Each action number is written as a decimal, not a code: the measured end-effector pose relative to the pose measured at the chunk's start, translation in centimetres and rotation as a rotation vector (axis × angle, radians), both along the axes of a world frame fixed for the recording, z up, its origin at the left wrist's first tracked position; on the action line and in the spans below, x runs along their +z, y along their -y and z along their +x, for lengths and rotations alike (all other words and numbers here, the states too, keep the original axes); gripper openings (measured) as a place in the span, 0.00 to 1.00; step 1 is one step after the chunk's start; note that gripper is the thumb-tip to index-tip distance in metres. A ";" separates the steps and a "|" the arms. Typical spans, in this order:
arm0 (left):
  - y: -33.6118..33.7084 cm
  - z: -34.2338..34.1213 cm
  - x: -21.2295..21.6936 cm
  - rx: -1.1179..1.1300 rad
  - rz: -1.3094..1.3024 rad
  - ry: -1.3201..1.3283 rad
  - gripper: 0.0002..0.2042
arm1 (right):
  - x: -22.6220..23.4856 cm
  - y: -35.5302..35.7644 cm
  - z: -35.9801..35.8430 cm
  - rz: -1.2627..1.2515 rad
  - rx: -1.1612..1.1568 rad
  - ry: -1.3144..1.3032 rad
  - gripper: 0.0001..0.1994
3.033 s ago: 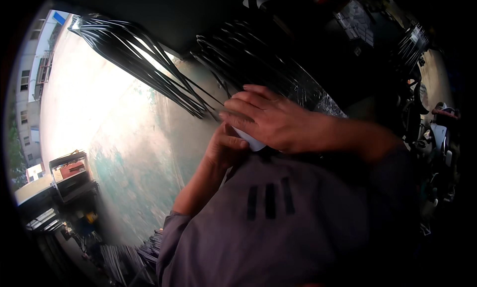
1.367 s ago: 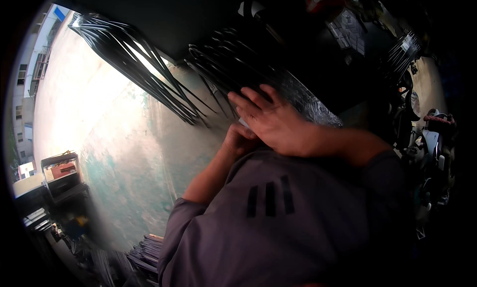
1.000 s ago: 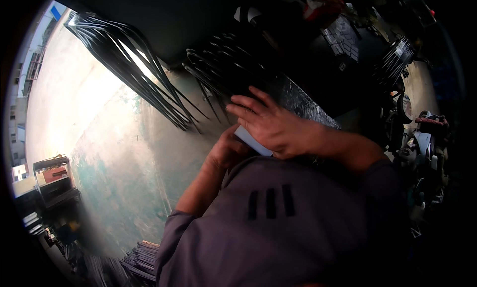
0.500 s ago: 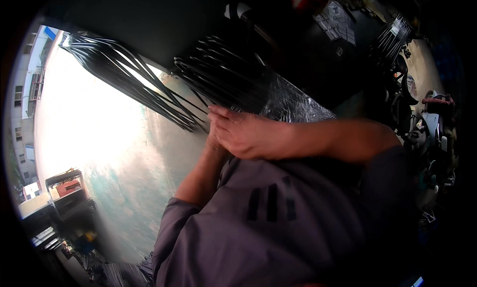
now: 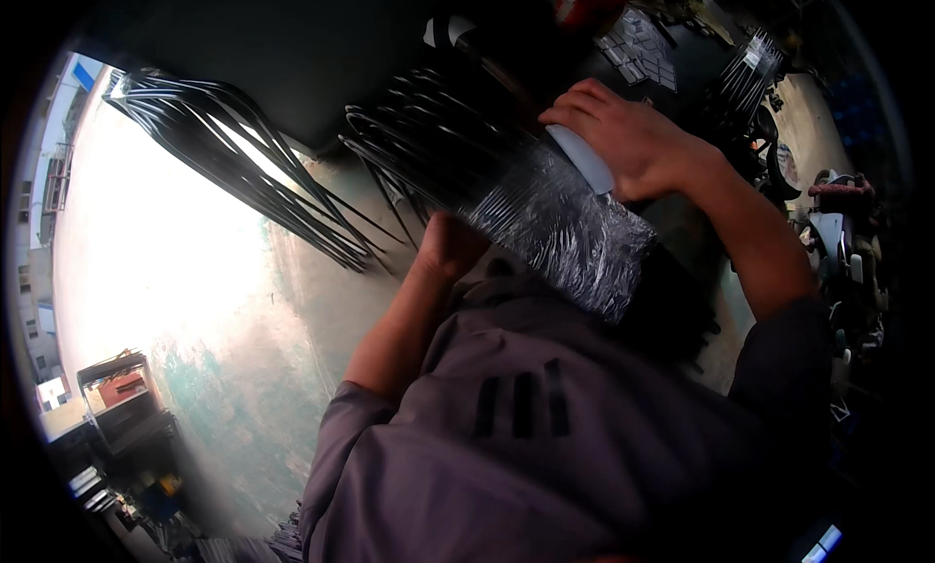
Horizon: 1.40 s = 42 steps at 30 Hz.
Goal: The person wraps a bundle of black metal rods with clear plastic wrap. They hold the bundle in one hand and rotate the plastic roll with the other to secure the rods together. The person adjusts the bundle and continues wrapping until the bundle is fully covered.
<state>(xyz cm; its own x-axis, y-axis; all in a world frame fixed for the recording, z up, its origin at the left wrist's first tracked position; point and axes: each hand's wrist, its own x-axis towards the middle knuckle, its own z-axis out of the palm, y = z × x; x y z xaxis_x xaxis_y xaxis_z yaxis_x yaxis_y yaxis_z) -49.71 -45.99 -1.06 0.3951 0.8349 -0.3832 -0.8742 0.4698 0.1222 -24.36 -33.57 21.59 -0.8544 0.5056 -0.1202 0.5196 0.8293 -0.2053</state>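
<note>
A bundle of thin black rods (image 5: 429,125) with bent ends lies in front of me, and clear plastic film (image 5: 560,222) is wound around its near part. My right hand (image 5: 633,139) curls over a pale roll of plastic film (image 5: 581,160) on top of the wrapped part. My left hand (image 5: 454,243) is at the near left side of the bundle; its fingers are hidden beneath the rods and film.
Another bundle of black rods (image 5: 234,164) sticks out past the dark table (image 5: 253,37) at the left. Flat grey pieces (image 5: 638,49) and more rods (image 5: 750,66) lie at the far right. A box-like stand (image 5: 122,397) is on the floor at the lower left.
My hands were together at the bundle's near left side. My right hand has moved right and away, over the top with the film roll, while the left stays low.
</note>
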 end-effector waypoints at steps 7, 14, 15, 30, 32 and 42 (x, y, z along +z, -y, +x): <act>-2.1 3.9 -1.4 -0.176 0.124 -0.193 0.27 | -1.2 -3.8 2.1 -0.014 -0.004 0.064 0.55; -3.8 4.9 2.8 -0.289 0.236 -0.355 0.28 | -9.1 -7.4 4.3 -0.061 0.094 0.194 0.37; -4.0 4.6 2.7 -0.288 0.255 -0.347 0.28 | -10.4 -7.1 3.9 -0.216 -0.047 0.090 0.34; -7.8 7.2 -0.7 -0.197 0.141 0.124 0.27 | -5.8 -0.8 5.1 -0.263 -0.386 -0.157 0.44; -7.8 7.1 -0.7 -0.184 0.128 0.185 0.27 | -3.2 4.8 3.7 -0.348 -0.385 -0.303 0.49; 2.1 4.1 -3.1 -0.085 0.196 0.060 0.40 | -6.1 9.9 -0.9 -0.016 -0.454 -0.161 0.56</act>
